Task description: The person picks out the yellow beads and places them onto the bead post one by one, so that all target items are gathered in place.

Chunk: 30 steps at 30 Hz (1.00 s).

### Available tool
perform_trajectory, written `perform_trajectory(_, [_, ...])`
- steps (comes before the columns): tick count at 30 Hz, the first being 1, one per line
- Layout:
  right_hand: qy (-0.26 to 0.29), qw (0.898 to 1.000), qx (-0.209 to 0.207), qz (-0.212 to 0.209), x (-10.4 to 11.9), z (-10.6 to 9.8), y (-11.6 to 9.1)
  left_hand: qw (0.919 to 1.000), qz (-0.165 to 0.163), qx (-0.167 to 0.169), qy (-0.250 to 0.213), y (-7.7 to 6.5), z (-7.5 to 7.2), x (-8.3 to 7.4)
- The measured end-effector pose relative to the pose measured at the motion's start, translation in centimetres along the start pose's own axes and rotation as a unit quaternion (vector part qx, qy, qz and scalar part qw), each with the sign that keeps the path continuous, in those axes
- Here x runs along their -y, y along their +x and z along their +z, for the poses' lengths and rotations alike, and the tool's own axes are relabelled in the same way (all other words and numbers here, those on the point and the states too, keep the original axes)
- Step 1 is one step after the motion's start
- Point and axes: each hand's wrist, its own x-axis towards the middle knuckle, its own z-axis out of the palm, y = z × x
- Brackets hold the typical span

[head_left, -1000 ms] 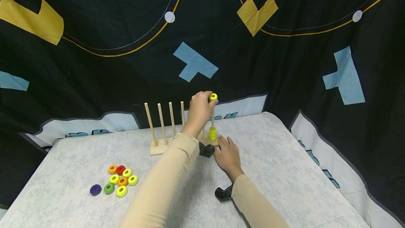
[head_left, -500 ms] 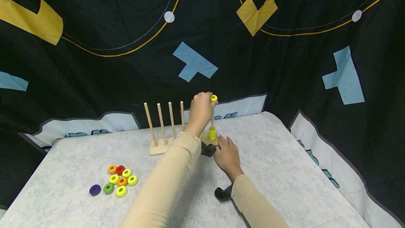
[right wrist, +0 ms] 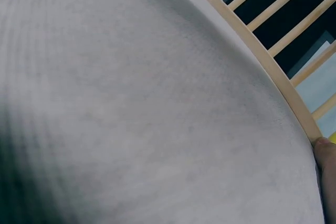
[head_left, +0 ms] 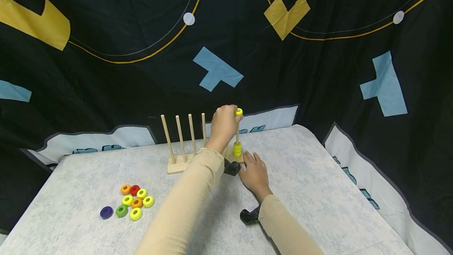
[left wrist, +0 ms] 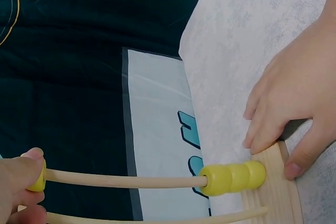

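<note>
My left hand [head_left: 224,126] pinches a yellow ring bead [left wrist: 39,179] between thumb and fingers at the top of the rightmost peg [left wrist: 123,181]. That peg's end sits in the bead's hole. Lower on the same peg, 3 yellow beads [left wrist: 233,178] are stacked against the base of the wooden peg stand [head_left: 179,166]. With thumb and fingers on two sides, my right hand [head_left: 255,174] grips the right end of this base. Its thumb [right wrist: 326,153] shows against the base's corner in the right wrist view. The left forearm hides the middle of the stand.
On the table [head_left: 311,192], front left, lies a loose group of beads: yellow, orange [head_left: 137,202], red [head_left: 134,190], green [head_left: 122,211] and purple [head_left: 106,212]. Bare pegs [head_left: 168,139] rise from the stand's left part. A black curtain [head_left: 141,82] hangs behind the table.
My left hand has lowered slightly, bringing the yellow bead down onto the tip of the rightmost peg. The right hand stays at the base's end.
</note>
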Motion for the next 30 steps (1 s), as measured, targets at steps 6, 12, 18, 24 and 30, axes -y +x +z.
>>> perform_trajectory(6, [-0.002, 1.000, -0.004, -0.003, 0.14, -0.06, 0.01, 1.0000, -0.002, 0.008, 0.000, -0.01, -0.11, 0.02])
perform_trajectory(12, [0.000, 1.000, -0.004, -0.003, 0.22, -0.07, -0.04, 0.9998, -0.005, 0.016, -0.007, -0.04, -0.07, 0.05])
perform_trajectory(18, [0.003, 1.000, -0.005, -0.005, 0.24, -0.19, -0.10, 0.9997, 0.003, 0.022, -0.010, -0.01, 0.06, 0.13])
perform_trajectory(24, [0.004, 1.000, 0.001, 0.000, 0.15, -0.12, -0.15, 0.9997, 0.011, 0.021, -0.006, 0.02, 0.17, 0.22])
perform_trajectory(30, [0.007, 1.000, -0.001, 0.005, 0.23, -0.13, -0.17, 0.9996, 0.019, 0.022, -0.004, 0.04, 0.26, 0.31])
